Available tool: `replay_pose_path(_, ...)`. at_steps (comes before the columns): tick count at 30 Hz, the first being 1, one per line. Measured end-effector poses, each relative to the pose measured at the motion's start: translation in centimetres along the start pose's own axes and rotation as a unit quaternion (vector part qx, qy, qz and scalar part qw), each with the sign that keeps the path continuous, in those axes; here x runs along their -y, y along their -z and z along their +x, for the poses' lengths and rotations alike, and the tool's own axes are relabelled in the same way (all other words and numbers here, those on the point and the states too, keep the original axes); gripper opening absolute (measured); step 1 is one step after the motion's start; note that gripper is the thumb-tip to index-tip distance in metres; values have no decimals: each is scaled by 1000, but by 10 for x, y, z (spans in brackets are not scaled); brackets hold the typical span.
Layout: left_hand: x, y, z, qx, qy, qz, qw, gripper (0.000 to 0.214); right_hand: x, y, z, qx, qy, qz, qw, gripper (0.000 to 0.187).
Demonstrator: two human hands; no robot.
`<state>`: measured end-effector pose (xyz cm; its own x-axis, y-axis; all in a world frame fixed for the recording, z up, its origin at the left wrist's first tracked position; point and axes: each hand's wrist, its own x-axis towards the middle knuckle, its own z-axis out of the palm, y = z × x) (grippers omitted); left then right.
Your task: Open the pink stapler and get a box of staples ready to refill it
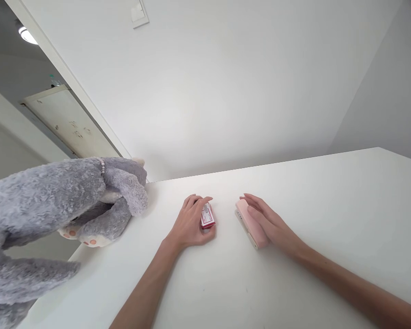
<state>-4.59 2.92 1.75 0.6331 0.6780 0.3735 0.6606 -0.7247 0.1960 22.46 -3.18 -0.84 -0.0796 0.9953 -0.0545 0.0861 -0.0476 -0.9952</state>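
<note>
My left hand (192,222) curls around a small red and white box (208,216) that sits on the white table (205,283). Its thumb lies along the near side of the box and the fingers reach over the far side, covering part of it. Something small and grey shows on the top of the box. To the right, a pink stapler (252,224) with a pale base rests on its side or tilted; I cannot tell which. My right hand (270,224) grips it from the right, thumb on the pink cover and fingers behind its far end.
A large grey plush toy (55,196) with a bead string leans over the table's left edge. Behind the table rises a white wall (226,91) with a light switch (139,13). At the far left, a pale cabinet (71,121) stands beyond an opening.
</note>
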Motion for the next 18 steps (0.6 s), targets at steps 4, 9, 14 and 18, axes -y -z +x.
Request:
replay_pose_path(4, 5, -5, -1, -27, 32, -32, 999, 67, -1, 1, 0, 5, 3, -9, 1000, 56)
replay_pose_path(9, 11, -8, -4, -75, 113, -122, 983, 64, -1, 2, 0, 0, 5, -10, 1000, 57)
replay_pose_path(14, 11, -3, -1, -137, 177, -244, 944, 49, 1, 2, -1, 4, -1, -13, 1000, 56)
replay_pose_path(18, 17, 0, 2, -191, 276, -313, 888, 49, 1, 2, 0, 2, -1, -20, 1000, 55)
